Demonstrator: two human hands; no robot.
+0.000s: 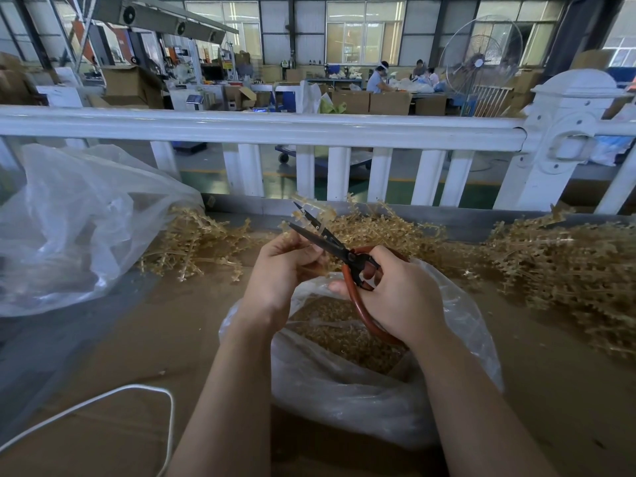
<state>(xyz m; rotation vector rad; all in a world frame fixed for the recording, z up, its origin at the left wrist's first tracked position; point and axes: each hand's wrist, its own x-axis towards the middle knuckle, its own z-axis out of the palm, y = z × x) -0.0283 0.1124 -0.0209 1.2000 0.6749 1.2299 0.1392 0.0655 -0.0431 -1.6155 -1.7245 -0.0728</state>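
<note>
Tan sprig heaps at right (568,270) and left of centre (196,242), a crumpled clear bag (69,218) on the left edge, a white cord (103,401) at lower left. I see an open bag of cut bits (378,401) in the middle, partly hidden by both wrists. The left hand (278,273) pinches a pale sprig (319,233) in curled fingers, just above centre. It sits between the parted blades of the scissors (330,244). The right hand (402,297) curls through the red handles. Brown cardboard tabletop (155,332), a white railing (261,127) behind, workshop beyond.
</note>
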